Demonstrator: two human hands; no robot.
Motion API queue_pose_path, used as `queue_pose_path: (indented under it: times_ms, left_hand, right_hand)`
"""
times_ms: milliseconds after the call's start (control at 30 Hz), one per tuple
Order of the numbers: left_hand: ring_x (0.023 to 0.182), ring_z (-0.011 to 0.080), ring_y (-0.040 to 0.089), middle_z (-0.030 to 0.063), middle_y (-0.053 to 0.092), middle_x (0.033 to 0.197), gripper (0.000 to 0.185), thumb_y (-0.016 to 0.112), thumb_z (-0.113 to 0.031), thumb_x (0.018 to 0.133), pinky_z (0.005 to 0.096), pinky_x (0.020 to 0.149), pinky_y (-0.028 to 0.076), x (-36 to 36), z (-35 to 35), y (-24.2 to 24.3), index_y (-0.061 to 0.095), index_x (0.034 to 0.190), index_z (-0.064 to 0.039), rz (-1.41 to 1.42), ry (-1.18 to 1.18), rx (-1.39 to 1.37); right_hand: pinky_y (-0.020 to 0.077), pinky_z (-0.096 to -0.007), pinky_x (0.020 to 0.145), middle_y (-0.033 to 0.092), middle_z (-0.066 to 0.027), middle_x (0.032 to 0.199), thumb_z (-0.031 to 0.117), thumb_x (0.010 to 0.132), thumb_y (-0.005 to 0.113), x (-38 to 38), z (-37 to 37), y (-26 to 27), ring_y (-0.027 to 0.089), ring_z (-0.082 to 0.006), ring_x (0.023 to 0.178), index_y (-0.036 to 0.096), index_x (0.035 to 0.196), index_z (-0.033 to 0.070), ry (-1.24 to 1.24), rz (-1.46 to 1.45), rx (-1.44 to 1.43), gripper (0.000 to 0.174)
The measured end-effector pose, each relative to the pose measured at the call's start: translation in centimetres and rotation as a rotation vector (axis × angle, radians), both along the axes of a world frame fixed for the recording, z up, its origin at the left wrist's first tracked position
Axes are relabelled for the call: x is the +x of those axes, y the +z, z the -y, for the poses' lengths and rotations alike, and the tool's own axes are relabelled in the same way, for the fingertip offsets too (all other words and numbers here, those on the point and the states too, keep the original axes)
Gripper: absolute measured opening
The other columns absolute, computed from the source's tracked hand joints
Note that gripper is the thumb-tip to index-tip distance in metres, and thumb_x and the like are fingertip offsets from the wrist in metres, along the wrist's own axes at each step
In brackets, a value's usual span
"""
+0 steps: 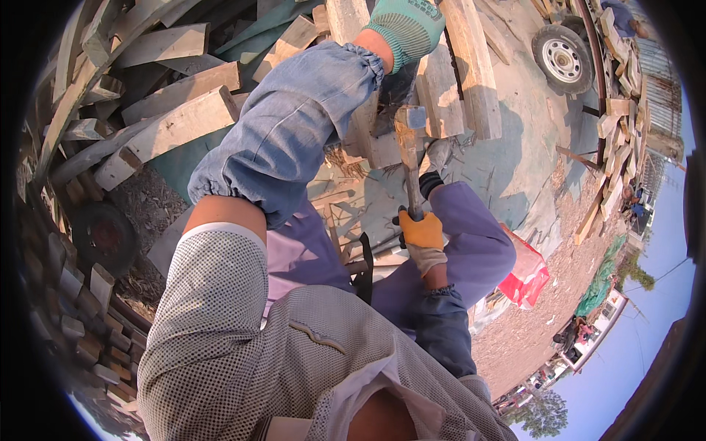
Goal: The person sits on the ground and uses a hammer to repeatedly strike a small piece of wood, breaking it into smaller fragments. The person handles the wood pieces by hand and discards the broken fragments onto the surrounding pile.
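Observation:
My right hand [422, 234], in an orange and pale glove, grips the handle of a hammer [409, 160]. Its blocky metal head points away from me, close to the ends of several wooden beams [440, 91]. In a green knit glove, my left hand [408, 33] reaches out over the beams at the top edge. Its fingers are mostly hidden, so whether it holds anything cannot be told. Below the beams, thin rusty pieces that look like nails [345, 160] lie in a clump and scattered near my shoe [438, 155].
Loose timber [176, 124] is heaped on the left, above a dark wheel [105, 240]. A spoked-rim tyre [562, 59] stands at upper right beside stacked wood [620, 132]. A red and white bag [524, 270] lies by my right knee. Another person [623, 19] is at the upper right edge.

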State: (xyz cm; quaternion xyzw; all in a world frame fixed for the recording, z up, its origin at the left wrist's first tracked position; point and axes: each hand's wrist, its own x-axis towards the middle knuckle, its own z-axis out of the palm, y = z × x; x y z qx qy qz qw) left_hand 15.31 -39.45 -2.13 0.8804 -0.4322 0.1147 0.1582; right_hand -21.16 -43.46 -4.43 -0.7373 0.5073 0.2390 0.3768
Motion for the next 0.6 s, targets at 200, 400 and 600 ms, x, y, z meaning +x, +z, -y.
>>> queue_pose_path:
  times_ms: [200,400,600]
  left_hand:
    - [0.080,0.0304,0.073,0.0137,0.075,0.087,0.027,0.057,-0.031,0.091,0.0434,0.072,0.058,1.6,-0.3,-2.7,0.078,0.094,-0.013,-0.005,0.019,0.000]
    - [0.088,0.0343,0.071,0.0135,0.074,0.087,0.039,0.055,-0.045,0.091,0.0447,0.083,0.056,7.5,-5.4,-7.3,0.078,0.093,-0.012,-0.121,0.110,0.113]
    - [0.079,0.0332,0.072,0.0136,0.073,0.082,0.035,0.057,-0.043,0.090,0.0445,0.075,0.056,7.8,0.4,-7.5,0.077,0.089,-0.014,-0.253,0.096,0.150]
  right_hand:
    - [0.0523,-0.0380,0.063,0.070,-0.0129,0.069,0.036,0.090,0.067,-2.7,0.6,-5.8,0.069,-0.0281,0.064,0.074,0.085,0.001,0.057,0.095,-0.061,0.036]
    - [0.0459,-0.0365,0.054,0.063,-0.0076,0.062,0.025,0.092,0.069,0.7,0.2,-13.3,0.059,-0.0161,0.058,0.076,0.085,0.004,0.172,0.355,-0.162,0.023]
    - [0.0473,-0.0303,0.052,0.067,-0.0052,0.065,0.035,0.082,0.078,-0.4,0.9,-7.0,0.063,-0.0114,0.056,0.072,0.085,0.000,-0.239,0.115,0.282,0.035]
